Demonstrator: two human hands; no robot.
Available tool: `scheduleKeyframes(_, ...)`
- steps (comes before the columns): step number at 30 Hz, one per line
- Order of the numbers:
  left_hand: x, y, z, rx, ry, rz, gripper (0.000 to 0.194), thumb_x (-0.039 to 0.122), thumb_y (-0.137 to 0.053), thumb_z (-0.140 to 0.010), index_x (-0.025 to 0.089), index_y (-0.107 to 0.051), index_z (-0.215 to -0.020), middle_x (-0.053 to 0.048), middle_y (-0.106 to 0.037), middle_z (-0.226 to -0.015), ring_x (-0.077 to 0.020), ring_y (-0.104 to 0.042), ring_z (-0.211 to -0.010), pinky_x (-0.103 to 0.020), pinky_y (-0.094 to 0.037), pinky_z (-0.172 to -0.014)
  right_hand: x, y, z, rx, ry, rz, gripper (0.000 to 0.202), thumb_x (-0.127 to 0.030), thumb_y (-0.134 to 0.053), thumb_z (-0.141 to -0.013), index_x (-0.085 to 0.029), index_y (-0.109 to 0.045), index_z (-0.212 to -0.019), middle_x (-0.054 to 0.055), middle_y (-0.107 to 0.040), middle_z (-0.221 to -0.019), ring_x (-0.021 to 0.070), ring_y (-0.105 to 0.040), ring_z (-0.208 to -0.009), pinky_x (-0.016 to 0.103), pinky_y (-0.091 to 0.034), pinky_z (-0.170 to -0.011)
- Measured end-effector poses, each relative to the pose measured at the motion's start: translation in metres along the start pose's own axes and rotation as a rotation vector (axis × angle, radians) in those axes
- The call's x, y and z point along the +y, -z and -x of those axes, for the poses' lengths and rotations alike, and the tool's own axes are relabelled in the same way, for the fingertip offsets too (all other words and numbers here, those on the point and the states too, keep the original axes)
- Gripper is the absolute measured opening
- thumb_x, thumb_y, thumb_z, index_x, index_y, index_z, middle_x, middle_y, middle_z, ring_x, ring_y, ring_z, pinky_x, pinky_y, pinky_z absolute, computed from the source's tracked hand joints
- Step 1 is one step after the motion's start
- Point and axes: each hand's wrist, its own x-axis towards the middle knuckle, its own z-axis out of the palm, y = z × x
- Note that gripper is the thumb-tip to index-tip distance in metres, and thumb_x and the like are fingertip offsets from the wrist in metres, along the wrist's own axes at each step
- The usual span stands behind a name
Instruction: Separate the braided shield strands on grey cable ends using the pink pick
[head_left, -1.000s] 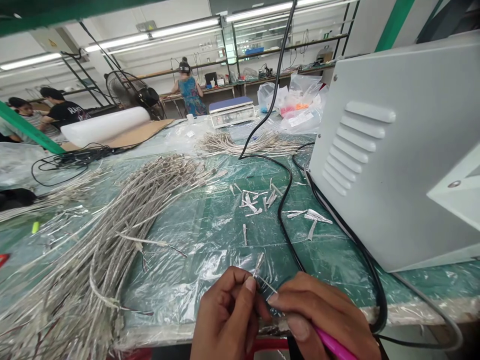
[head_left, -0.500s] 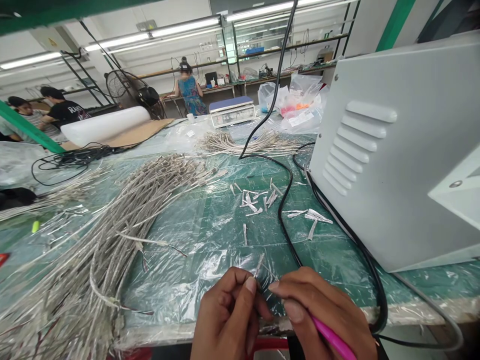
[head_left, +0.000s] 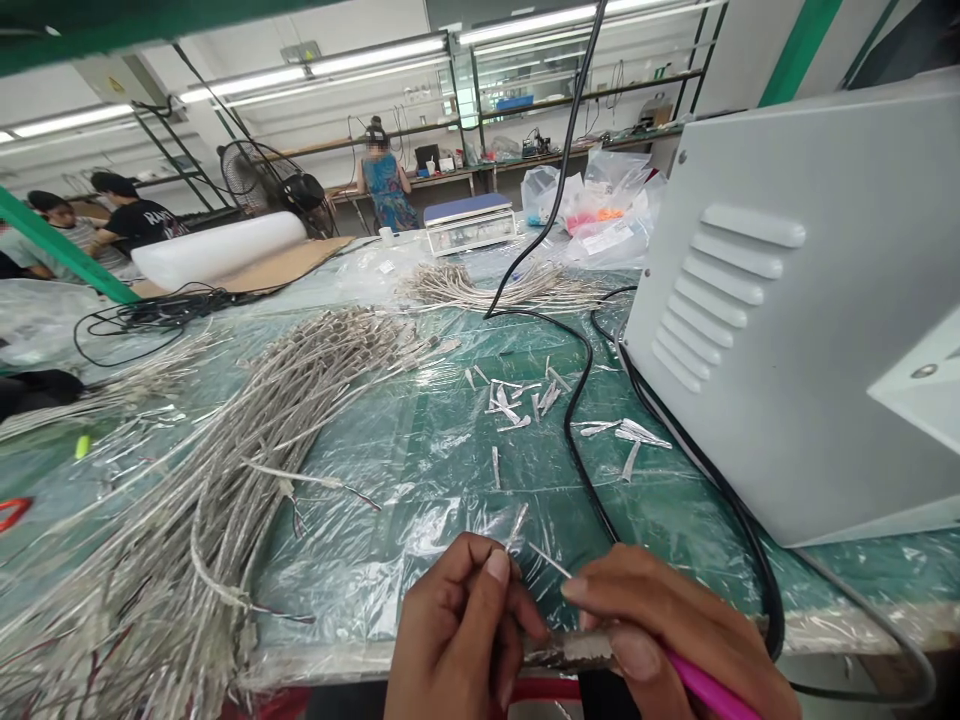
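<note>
My left hand (head_left: pixel 469 625) is closed in a pinch near the bench's front edge. From between its thumb and forefinger sticks the silvery braided end of a cable (head_left: pixel 517 522); the rest of the cable is mostly hidden by the hand. My right hand (head_left: pixel 667 625) is wrapped round a pink-handled pick (head_left: pixel 709 690). Its thin metal tip points up and left, close to the cable end but apart from it. Beyond both hands, short silvery scraps (head_left: pixel 506 402) lie scattered on the plastic-covered bench (head_left: pixel 375 560).
A thick bundle of braided cables (head_left: pixel 255 440) fills the left side, with another bundle (head_left: pixel 510 290) farther back. A grey metal housing (head_left: pixel 810 340) stands at right. A black cord (head_left: pixel 581 400) crosses the bench. Several people work in the background near a fan (head_left: pixel 300 190).
My right hand has moved right and slightly down, drawing the pick away from the cable end, so its thin tip now shows. My left hand stays nearly where it was.
</note>
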Motion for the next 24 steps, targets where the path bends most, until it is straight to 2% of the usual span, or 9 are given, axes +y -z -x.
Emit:
scheduleKeyframes(3, 0.0002, -0.0010, -0.0006, -0.004, -0.006, -0.021, 0.032, 0.043, -0.062, -0.085, 0.017, -0.055, -0.067, 0.007, -0.044, -0.038, -0.0041, -0.029, -0.032, -0.019, -0.017, -0.038, -0.0010, 0.0005, -0.0016, -0.053, 0.020, 0.013, 0.016, -0.015, -0.055, -0.089, -0.016, -0.068, -0.098, 0.005, -0.070, -0.080, 0.0161, -0.067, -0.069, 0.027, -0.054, -0.059)
scheduleKeyframes(8, 0.0007, -0.0026, 0.0003, 0.021, -0.005, -0.013, 0.031, 0.042, -0.064, -0.084, 0.017, -0.055, -0.069, 0.008, -0.043, -0.038, -0.0039, -0.028, -0.032, -0.019, -0.016, -0.038, 0.0005, 0.0023, -0.0035, -0.148, 0.058, 0.041, 0.019, -0.008, -0.054, -0.085, -0.014, -0.067, -0.098, 0.006, -0.070, -0.080, 0.0160, -0.065, -0.067, 0.029, -0.054, -0.058)
scheduleKeyframes(16, 0.0006, -0.0036, 0.0006, 0.022, -0.018, -0.031, 0.030, 0.041, -0.063, -0.086, 0.017, -0.055, -0.070, 0.008, -0.042, -0.038, -0.0043, -0.027, -0.034, -0.019, -0.015, -0.039, 0.0005, 0.0017, -0.0046, -0.162, 0.068, 0.040, 0.021, -0.007, -0.055, -0.084, -0.014, -0.067, -0.100, 0.006, -0.070, -0.082, 0.0158, -0.066, -0.069, 0.029, -0.055, -0.061)
scheduleKeyframes(24, 0.0021, -0.0047, 0.0014, 0.038, -0.012, -0.021, 0.031, 0.042, -0.064, -0.084, 0.018, -0.055, -0.068, 0.008, -0.040, -0.036, -0.0053, -0.028, -0.033, -0.020, -0.016, -0.039, -0.0015, 0.0007, -0.0085, -0.093, 0.085, 0.093, 0.022, -0.006, -0.054, -0.083, -0.015, -0.066, -0.098, 0.005, -0.071, -0.080, 0.0167, -0.068, -0.069, 0.028, -0.056, -0.060)
